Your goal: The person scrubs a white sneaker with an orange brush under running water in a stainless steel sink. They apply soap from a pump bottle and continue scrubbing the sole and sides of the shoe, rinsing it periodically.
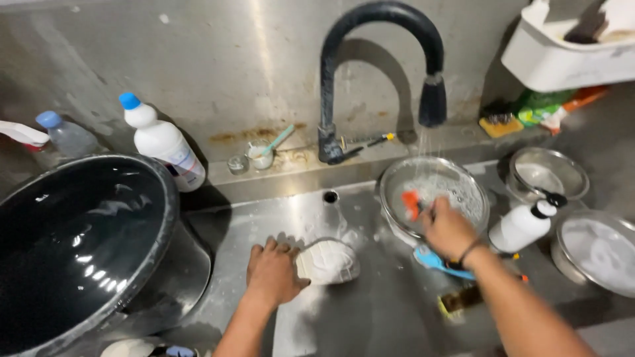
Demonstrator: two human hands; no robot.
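- While water runs from the black curved tap point(433, 99) into the steel bowl point(433, 198), the right hand point(448, 228) is closed around an orange-tipped brush point(411, 203), working inside the bowl's near rim.
- Lower in the sink point(370, 311), the left hand point(272, 272) lies flat, fingers spread, its fingertips against a sudsy white sponge-like pad point(327, 262) just to its right; it presses rather than grips, as far as I can tell.
- That pad is blurred; its long axis seems to run away from the left hand towards the right one, pointing no particular way.
- The brush points up and away from the right hand, tip towards the tap, long axis slightly tilted.
- Risk, as I judge it: the bowl sits tilted under running water with only the brush on it, so a hard scrub could tip it or splash.
- A white squeeze bottle point(522, 227) lies just right of the right wrist; a swing of that forearm could knock it.
- Soapy steel could let the pad slide from under the left hand.
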